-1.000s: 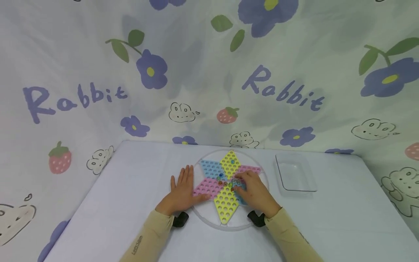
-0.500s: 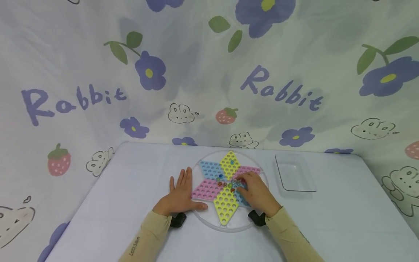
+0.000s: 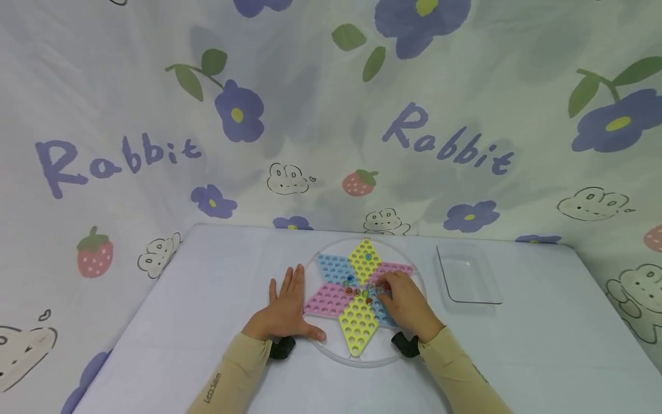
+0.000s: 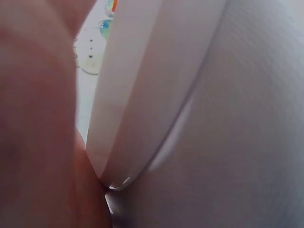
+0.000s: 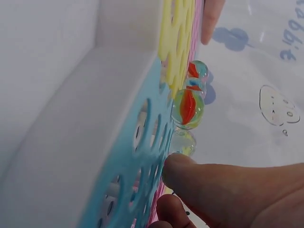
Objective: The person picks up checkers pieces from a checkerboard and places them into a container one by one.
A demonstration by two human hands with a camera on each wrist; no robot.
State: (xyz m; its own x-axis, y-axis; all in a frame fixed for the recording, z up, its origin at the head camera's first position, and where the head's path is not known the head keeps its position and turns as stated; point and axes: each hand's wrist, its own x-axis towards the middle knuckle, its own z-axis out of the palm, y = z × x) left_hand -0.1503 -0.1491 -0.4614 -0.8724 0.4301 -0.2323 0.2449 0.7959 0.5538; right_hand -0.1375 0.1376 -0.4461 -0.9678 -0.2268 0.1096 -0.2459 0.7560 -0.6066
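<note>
Rabbit-print cloth (image 3: 320, 132) behind white desk (image 3: 538, 339). Star-shaped board (image 3: 358, 329) in pink, yellow and blue lies mid-desk within round pale rim (image 3: 357, 363); glass marbles (image 3: 357, 292) cluster about its centre, blue marble (image 3: 368, 257) on far yellow point. Left hand (image 3: 281, 314) free, fingers spread straight, against left of rim. Right hand (image 3: 408, 303) bent over near-right blue section, thumb beside marbles; cannot tell whether it grips one. Clear tray (image 3: 474, 302) right of board.

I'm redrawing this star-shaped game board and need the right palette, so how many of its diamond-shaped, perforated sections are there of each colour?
Yellow diamond-shaped perforated sections: 2
Light blue diamond-shaped perforated sections: 2
Pink diamond-shaped perforated sections: 2
Total: 6
</note>
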